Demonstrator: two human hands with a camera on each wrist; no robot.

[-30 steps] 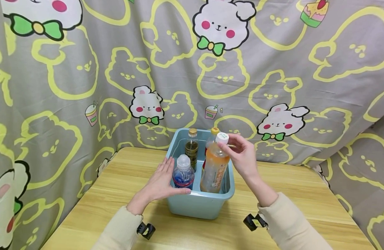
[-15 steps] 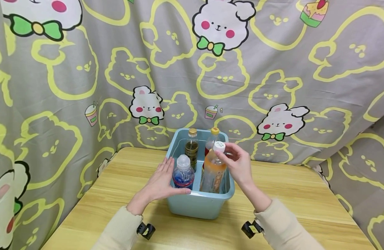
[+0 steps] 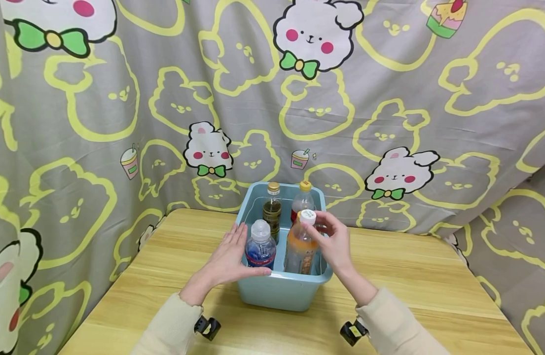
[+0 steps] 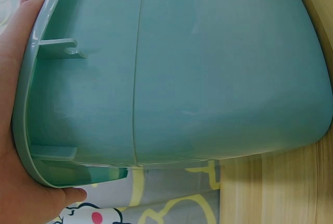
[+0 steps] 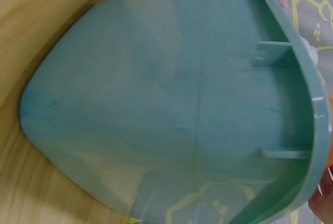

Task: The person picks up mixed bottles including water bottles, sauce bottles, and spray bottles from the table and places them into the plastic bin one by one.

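Observation:
A light blue plastic bin (image 3: 276, 294) stands on the table with several bottles in it. My left hand (image 3: 224, 257) rests on its near left corner, fingers along the left rim and thumb stretched along the front rim. With thumb and fingers, my right hand (image 3: 336, 240) pinches the neck and white cap of a plastic bottle (image 3: 298, 252) with an orange band, in the bin's near right part. Left of it is a clear-capped bottle (image 3: 260, 252) with a blue label. Both wrist views mostly show the bin's outer wall (image 4: 208, 67); the left hand (image 4: 23, 198) lies at its rim.
Farther back in the bin stand a dark bottle (image 3: 272, 213) with a gold cap and a clear bottle (image 3: 304, 201) with a yellow cap. The wooden table (image 3: 414, 276) surrounds the bin. A patterned grey curtain (image 3: 254, 98) hangs behind and at the sides.
My right hand has come down and slightly left with the white-capped bottle, which now sits lower in the bin. The yellow-capped bottle behind shows more. The left hand has stayed put.

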